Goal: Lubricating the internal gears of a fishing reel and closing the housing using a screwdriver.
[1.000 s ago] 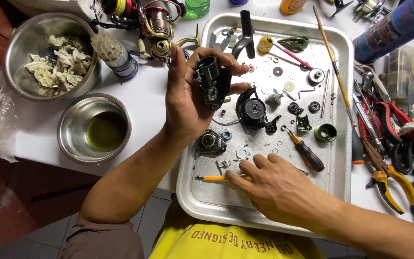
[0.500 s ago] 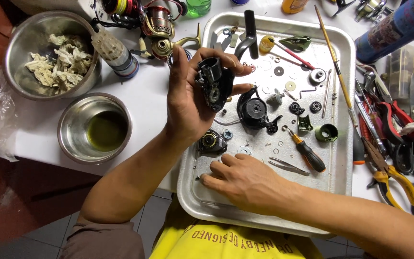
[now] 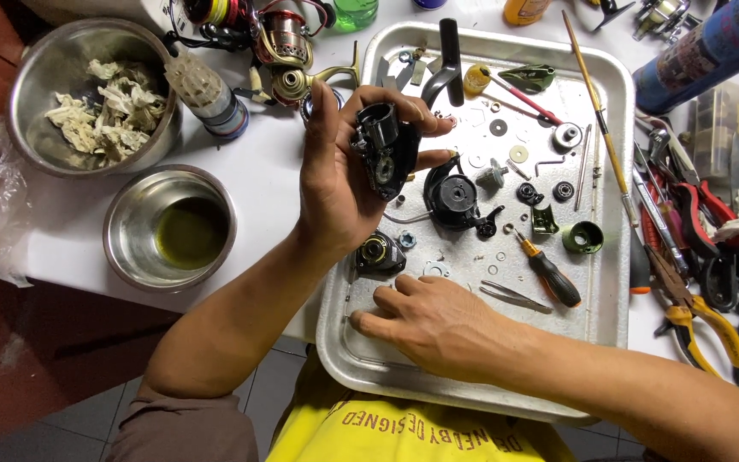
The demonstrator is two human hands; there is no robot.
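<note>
Head view: our left hand (image 3: 335,184) grips a black reel body (image 3: 384,150) above the metal tray (image 3: 609,257) — right hand (image 3: 438,329) flat near its front edge, fingers spread, likely seeking a small part next.

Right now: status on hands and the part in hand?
Left hand grips black reel body above the tray. Right hand flat on tray floor, fingertips by small black part. Tweezers and screwdriver lie beside right hand.

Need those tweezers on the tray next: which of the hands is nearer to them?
Right. The right hand lies flat on the tray, just left of the tweezers. The left hand is raised farther up-left, holding a black reel body.
</note>
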